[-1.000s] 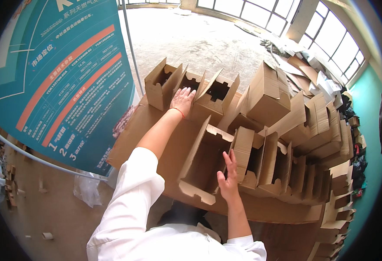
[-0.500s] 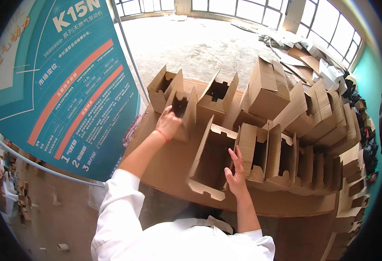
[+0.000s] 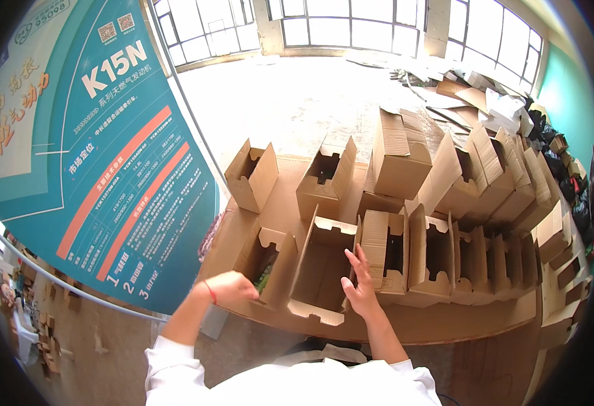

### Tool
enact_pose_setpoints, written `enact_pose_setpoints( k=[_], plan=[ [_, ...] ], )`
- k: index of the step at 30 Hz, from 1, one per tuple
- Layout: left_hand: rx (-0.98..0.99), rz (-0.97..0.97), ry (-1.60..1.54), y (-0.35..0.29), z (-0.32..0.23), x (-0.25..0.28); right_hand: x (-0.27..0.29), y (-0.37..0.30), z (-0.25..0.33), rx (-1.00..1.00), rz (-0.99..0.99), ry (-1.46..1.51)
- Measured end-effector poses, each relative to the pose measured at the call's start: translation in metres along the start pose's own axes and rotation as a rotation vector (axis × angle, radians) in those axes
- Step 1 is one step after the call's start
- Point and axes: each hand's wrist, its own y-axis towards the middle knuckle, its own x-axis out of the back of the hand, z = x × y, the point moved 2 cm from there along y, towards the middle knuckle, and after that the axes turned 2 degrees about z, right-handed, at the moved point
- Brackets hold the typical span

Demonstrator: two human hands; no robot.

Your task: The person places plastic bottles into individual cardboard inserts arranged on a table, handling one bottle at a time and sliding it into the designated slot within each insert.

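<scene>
Head view: left hand (image 3: pixel 237 287) is curling its fingers closely together at the near left corner of the small box (image 3: pixel 281 271); I cannot tell whether they are pinching the wall or only touching it. Right hand (image 3: pixel 360 281) is spreading its fingers and thumb wide and holding nothing, hanging at the right side of the wide box (image 3: pixel 318 274) (contact not clear). Taking the wide box as landmark.

Small box is standing just left of it, open at the top, with something green (image 3: pixel 264 277) showing inside; too little is showing to name it.

Change: half a second ago the small box was farther off and nearer the far boxes; now it is sitting by the near edge of the table (image 3: pixel 459 321), and a gap is showing between the two boxes beyond. Reading: this box is now joining the near line, so the move looks nearly complete. Right hand and wide box are keeping about the same places relative to each other.

Outward from the wide box: a row of boxes (image 3: pixel 459 264) is running rightward; the left far box (image 3: pixel 263 179) is standing beyond and left; the middle far box (image 3: pixel 320 193) is standing directly beyond; a tall box (image 3: pixel 398 149) is rising beyond and right; a blue-green banner (image 3: pixel 134 203) is leaning well to the left.
</scene>
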Motion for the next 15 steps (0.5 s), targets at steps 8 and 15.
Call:
enact_pose_setpoints(
  k=[8, 15],
  plan=[
    [0.175, 0.455, 0.663, 0.15, 0.032, -0.027, 0.0, 0.001, 0.007, 0.001, 0.025, 0.015],
    [0.368, 0.164, 0.44, 0.179, 0.055, -0.032, 0.013, -0.002, 0.004, 0.023, -0.004, 0.069]
  ],
)
